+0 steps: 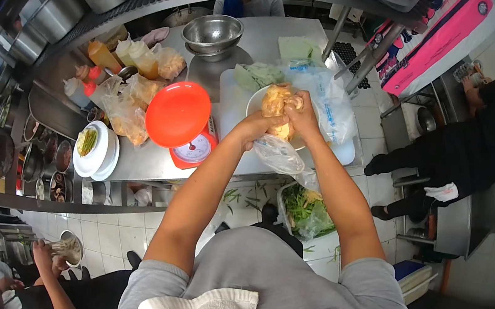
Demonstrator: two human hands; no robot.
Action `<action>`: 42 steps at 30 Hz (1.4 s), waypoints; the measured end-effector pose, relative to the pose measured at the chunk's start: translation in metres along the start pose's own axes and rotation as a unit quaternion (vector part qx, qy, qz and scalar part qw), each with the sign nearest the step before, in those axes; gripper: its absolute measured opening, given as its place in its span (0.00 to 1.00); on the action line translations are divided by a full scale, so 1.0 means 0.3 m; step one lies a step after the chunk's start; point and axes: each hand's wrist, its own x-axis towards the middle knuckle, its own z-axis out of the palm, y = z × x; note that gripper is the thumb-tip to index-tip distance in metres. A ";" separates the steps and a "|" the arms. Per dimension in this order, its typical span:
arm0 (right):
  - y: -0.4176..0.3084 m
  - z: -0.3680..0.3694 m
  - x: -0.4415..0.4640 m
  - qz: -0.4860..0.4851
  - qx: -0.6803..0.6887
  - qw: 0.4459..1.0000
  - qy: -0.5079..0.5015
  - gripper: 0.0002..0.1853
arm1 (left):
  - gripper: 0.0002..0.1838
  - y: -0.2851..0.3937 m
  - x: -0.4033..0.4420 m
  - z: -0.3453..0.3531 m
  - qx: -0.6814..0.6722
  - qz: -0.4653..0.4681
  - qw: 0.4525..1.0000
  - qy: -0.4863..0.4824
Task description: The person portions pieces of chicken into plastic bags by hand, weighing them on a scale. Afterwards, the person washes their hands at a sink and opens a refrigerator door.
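Observation:
Both hands are together over a white bowl (253, 103) on the steel counter. My left hand (255, 128) is closed on the lower side of a clear plastic bag (279, 153) with yellow-orange food (277, 100) at its top. My right hand (303, 115) has its fingers wrapped against the same food from the right. The bag's loose end hangs toward my body. Left of the hands stands a red scale (192, 153) with a round orange-red pan (178, 114). Plastic bags (330, 106) with blue print lie right of the bowl.
Steel colanders (213, 32) stand behind; squeeze bottles (141, 57), filled bags (130, 113) and white plates (96, 149) are at left. Below the counter edge sits a container of greens (306, 210). One person in black (475, 129) stands right, another person's arm (55, 282) shows lower left.

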 end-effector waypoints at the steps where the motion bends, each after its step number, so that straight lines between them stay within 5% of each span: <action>1: 0.019 0.003 0.000 0.000 0.001 1.000 0.000 0.25 | 0.28 -0.011 0.004 -0.008 -0.006 0.014 1.000 -0.010; 7: -0.018 -0.009 -0.022 -0.041 0.040 0.998 -0.005 0.21 | 0.29 -0.004 0.012 -0.016 -0.053 0.028 0.998 -0.012; 18: -0.046 -0.031 -0.060 0.028 0.381 0.924 -0.023 0.13 | 0.38 0.034 -0.020 0.001 0.003 0.021 1.000 0.012; 22: -0.049 -0.047 -0.043 0.033 0.381 0.923 -0.042 0.14 | 0.36 0.016 -0.010 -0.014 0.019 0.037 0.999 0.013; 24: -0.061 -0.055 -0.030 -0.054 0.071 0.996 -0.021 0.17 | 0.35 0.047 -0.021 0.006 0.043 0.044 0.998 0.022; 27: -0.131 -0.057 -0.055 -0.105 -0.036 0.994 -0.024 0.19 | 0.34 0.035 0.004 -0.016 0.076 0.077 0.994 0.026; 31: -0.127 -0.069 -0.043 -0.082 0.052 0.994 -0.054 0.18 | 0.33 0.078 -0.025 0.029 0.086 0.185 0.979 -0.008; 38: -0.121 -0.098 -0.040 -0.096 0.121 0.981 -0.120 0.16 | 0.33 0.079 -0.032 0.000 0.063 0.146 0.987 -0.017; 42: -0.081 -0.130 -0.046 0.024 0.319 0.934 -0.156 0.16 | 0.31 0.056 -0.016 -0.019 0.086 0.127 0.988 -0.013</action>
